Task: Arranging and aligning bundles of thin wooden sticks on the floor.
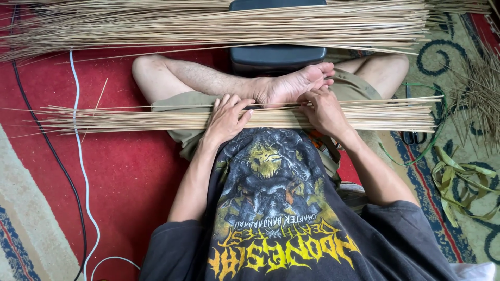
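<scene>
two bare hands rest on a long flat bundle of thin pale tan sticks (156,118) that lies crosswise over the lap of a person sitting cross-legged on a red patterned carpet (125,171); laid so, the bundle is propped by the thighs and both ends reach out evenly to either side, within easy reach. left hand (226,118) lies palm down near the middle of the bundle, fingers loosely spread and slightly curled over the sticks, pressing rather than gripping. right hand (324,110) sits just beside the bare foot (291,86), fingers drawn together and seeming to pinch a few sticks at the bundle's upper edge, though the fingertips are partly hidden. a far larger heap of the same sticks (219,23) lies across a dark stool (276,54) beyond the knees. green-handled scissors (414,136) and olive green strips (463,182) lie on the carpet at the right.
</scene>
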